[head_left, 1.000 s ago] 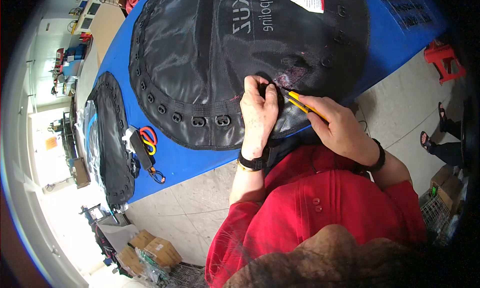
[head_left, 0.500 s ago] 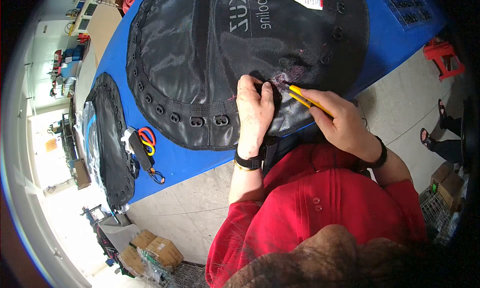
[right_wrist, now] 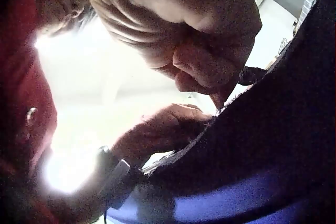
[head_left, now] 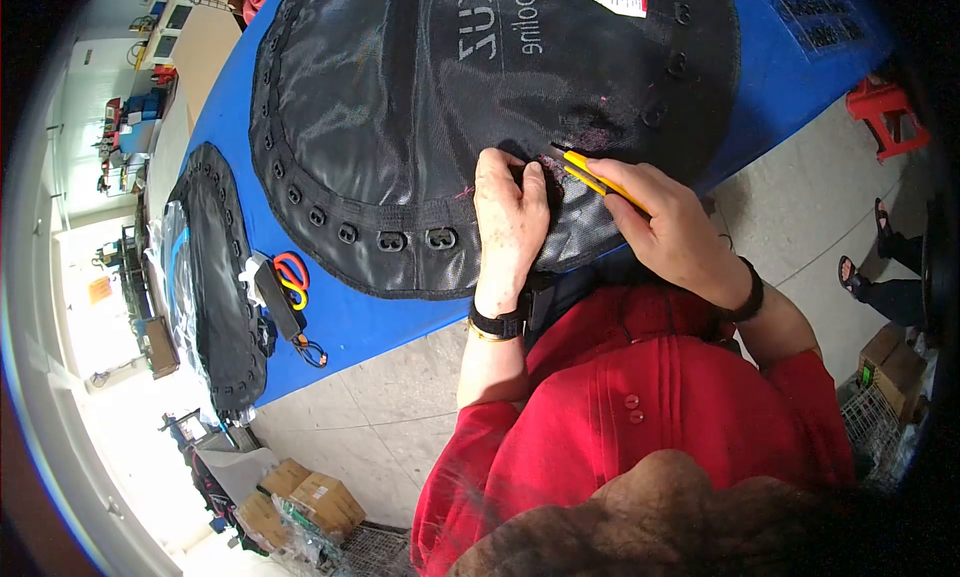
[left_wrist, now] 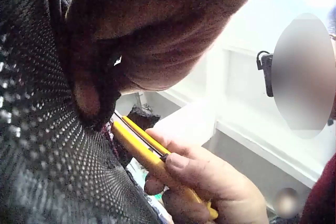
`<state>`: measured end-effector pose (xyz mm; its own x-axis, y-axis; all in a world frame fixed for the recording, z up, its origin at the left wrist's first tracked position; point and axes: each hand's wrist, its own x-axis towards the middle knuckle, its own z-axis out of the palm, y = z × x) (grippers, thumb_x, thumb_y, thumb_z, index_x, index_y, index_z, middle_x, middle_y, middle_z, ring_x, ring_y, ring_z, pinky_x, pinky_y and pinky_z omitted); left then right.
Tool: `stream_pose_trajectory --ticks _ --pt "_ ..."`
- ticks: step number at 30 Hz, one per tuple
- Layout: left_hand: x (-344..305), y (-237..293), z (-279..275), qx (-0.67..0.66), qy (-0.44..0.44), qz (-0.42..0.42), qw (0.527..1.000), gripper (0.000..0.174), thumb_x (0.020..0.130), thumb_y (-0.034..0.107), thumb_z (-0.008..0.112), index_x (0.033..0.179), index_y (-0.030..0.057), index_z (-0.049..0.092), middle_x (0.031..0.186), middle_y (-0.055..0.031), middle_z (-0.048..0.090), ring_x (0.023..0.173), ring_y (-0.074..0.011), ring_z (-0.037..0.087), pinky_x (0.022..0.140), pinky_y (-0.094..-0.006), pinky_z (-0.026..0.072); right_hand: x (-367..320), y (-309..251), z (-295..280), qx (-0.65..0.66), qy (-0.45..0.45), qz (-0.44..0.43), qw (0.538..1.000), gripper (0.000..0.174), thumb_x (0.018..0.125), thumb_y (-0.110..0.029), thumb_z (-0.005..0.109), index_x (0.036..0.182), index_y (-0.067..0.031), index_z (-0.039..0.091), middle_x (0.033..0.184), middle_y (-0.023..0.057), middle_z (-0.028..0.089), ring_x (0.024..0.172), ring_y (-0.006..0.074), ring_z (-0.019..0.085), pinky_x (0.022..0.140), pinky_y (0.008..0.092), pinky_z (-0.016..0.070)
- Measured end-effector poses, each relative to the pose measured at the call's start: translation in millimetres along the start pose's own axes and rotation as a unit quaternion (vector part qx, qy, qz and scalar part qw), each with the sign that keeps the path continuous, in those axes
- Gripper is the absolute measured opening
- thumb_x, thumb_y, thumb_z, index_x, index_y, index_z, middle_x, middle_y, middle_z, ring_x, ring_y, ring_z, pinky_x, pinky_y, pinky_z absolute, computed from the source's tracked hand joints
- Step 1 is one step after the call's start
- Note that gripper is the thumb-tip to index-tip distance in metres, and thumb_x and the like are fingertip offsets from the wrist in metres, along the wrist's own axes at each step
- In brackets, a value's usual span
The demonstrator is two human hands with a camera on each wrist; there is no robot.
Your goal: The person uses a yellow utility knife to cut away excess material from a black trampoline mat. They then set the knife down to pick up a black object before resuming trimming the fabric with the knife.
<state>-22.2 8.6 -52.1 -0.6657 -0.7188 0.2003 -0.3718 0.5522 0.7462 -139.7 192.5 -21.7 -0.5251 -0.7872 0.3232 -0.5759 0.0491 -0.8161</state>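
Observation:
A black mesh trampoline mat (head_left: 450,117) with loops along its rim lies spread over the blue table. My left hand (head_left: 512,217) pinches a bit of the mesh near the mat's close edge; in the left wrist view its thumb (left_wrist: 86,98) presses on dark fabric. A yellow utility knife (head_left: 598,180) is gripped in my right hand (head_left: 675,232), its tip pointing at the mat just right of the left fingertips. Around that tip is a patch of reddish thread bits (head_left: 592,137). The right wrist view is dark, and the knife is mostly hidden there by the hand.
Red-and-yellow-handled scissors (head_left: 292,280) lie beside a black box-shaped item (head_left: 275,295) on the blue table (head_left: 370,322). A second black mat (head_left: 215,277) sits at the left. A red stool (head_left: 885,117) and another person's feet (head_left: 850,275) are at the right, cardboard boxes (head_left: 325,502) on the floor.
The knife and right hand have shifted slightly, lifting back from the left fingertips and then moving a little up and left. The left hand stays nearly in place on the mat.

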Motion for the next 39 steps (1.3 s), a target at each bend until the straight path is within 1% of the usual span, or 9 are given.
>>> stream_pose_trajectory --ticks 5,11,17,22,27,32,33,36,39 --pt "0.1 2.6 -1.0 -0.006 -0.003 -0.007 1.0 0.022 0.098 0.015 0.075 0.103 -0.002 0.062 0.086 -0.0242 0.067 0.08 -0.0377 0.069 0.075 -0.0479 0.0532 0.4 0.4 -0.1 0.0 -0.003 -0.002 1.0 0.041 0.1 0.0 0.068 0.14 -0.0057 0.066 0.115 0.0207 0.074 0.102 0.0416 0.073 0.085 0.0463 0.0596" --pt "-0.4 1.6 0.6 -0.012 -0.002 -0.011 1.0 0.021 0.098 0.015 0.074 0.102 -0.0022 0.062 0.086 -0.0247 0.067 0.08 -0.039 0.069 0.076 -0.0484 0.0532 2.4 -4.4 -6.0 0.005 -0.033 0.009 0.999 0.041 0.1 0.0 0.066 0.14 -0.0061 0.066 0.116 0.0205 0.074 0.103 0.0413 0.073 0.088 0.0468 0.0595" --pt "-0.7 -2.7 3.2 0.017 0.023 0.033 0.999 0.021 0.098 0.015 0.074 0.102 -0.0016 0.062 0.084 -0.0235 0.067 0.078 -0.038 0.068 0.075 -0.049 0.0522 -3.0 -5.5 -8.7 -0.009 -0.051 -0.002 0.999 0.041 0.1 -0.001 0.064 0.14 -0.0069 0.065 0.116 0.0203 0.074 0.104 0.042 0.072 0.088 0.0488 0.0597" --pt "-2.0 -4.7 5.6 0.003 0.015 0.0 1.0 0.02 0.098 0.015 0.074 0.101 -0.0012 0.063 0.081 -0.0223 0.066 0.075 -0.0369 0.066 0.072 -0.0486 0.0508 -7.0 -15.3 -18.7 -0.03 -0.08 0.02 0.996 0.04 0.1 -0.002 0.065 0.139 -0.0077 0.065 0.112 0.0211 0.073 0.101 0.0437 0.072 0.086 0.0525 0.0593" --pt "-0.8 -2.6 6.7 -0.003 0.026 0.021 0.999 0.021 0.099 0.016 0.073 0.099 -0.0017 0.062 0.079 -0.0219 0.065 0.073 -0.0365 0.064 0.071 -0.0477 0.051 -10.7 -11.5 -18.0 -0.026 -0.047 -0.006 0.999 0.037 0.099 -0.004 0.067 0.136 -0.0079 0.067 0.108 0.0213 0.073 0.098 0.0436 0.072 0.084 0.053 0.0594" --pt "-1.5 0.0 2.2 -0.014 0.005 -0.002 1.0 0.021 0.099 0.015 0.072 0.103 -0.0029 0.062 0.088 -0.0239 0.068 0.081 -0.0382 0.066 0.08 -0.0471 0.0535 -8.6 -12.0 -24.2 -0.002 -0.053 -0.014 0.999 0.039 0.1 -0.006 0.066 0.138 -0.0083 0.067 0.107 0.0212 0.074 0.098 0.0423 0.073 0.084 0.0518 0.0596" --pt "-2.6 5.0 0.1 -0.035 -0.008 -0.02 0.999 0.018 0.1 0.011 0.069 0.103 -0.0032 0.06 0.094 -0.0252 0.065 0.085 -0.0417 0.063 0.082 -0.0502 0.0512 -10.8 -7.5 -22.3 -0.007 -0.047 0.002 0.999 0.041 0.099 -0.003 0.068 0.14 -0.0086 0.069 0.109 0.0181 0.075 0.098 0.0381 0.074 0.084 0.0445 0.0598" --pt "-2.5 6.1 -0.9 -0.014 -0.005 -0.005 1.0 0.018 0.1 0.011 0.07 0.102 -0.0041 0.059 0.094 -0.0257 0.065 0.087 -0.0414 0.064 0.085 -0.0494 0.0517 -6.0 -5.6 -24.3 -0.025 -0.046 0.035 0.998 0.044 0.101 -0.006 0.068 0.145 -0.0098 0.065 0.119 0.0179 0.075 0.105 0.0379 0.075 0.086 0.0438 0.0604" --pt "-4.1 14.0 -1.8 -0.032 -0.006 -0.02 0.999 0.014 0.099 0.005 0.067 0.108 -0.002 0.06 0.1 -0.0251 0.066 0.089 -0.0414 0.065 0.087 -0.0469 0.0527 1.5 6.7 -19.6 -0.023 0.018 -0.008 1.0 0.041 0.103 -0.01 0.066 0.144 -0.0089 0.063 0.12 0.0199 0.074 0.107 0.0416 0.073 0.09 0.05 0.0603"
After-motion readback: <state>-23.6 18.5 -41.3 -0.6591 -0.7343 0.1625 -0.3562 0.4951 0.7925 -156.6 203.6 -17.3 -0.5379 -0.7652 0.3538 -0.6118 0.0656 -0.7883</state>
